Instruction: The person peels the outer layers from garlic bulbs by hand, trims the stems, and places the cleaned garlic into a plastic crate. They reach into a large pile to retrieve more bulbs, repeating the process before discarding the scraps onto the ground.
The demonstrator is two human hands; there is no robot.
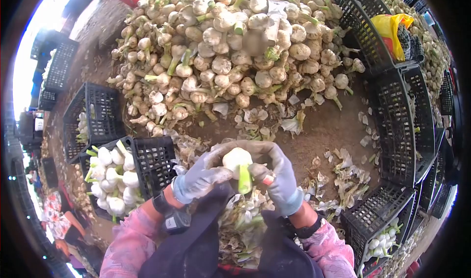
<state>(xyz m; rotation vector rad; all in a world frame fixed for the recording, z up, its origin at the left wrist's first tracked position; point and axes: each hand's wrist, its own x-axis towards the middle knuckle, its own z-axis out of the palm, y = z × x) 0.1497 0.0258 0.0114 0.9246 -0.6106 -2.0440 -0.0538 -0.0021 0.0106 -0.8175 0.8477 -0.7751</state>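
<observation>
Pink sleeves (130, 236) stretched forward, garlic bulb (236, 158) gripped by gloved left hand (200, 181) and right hand (282, 176), garlic heap (221, 64) piled beyond, white bulbs (115, 180) held in crate (154, 158).

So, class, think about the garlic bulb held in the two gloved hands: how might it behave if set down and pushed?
The garlic bulb looks rounded, so it would probably roll. Its thick green stem sticks out, so it may swerve or stop early. Papery skins litter the ground, so its outer layer might flake.
</observation>
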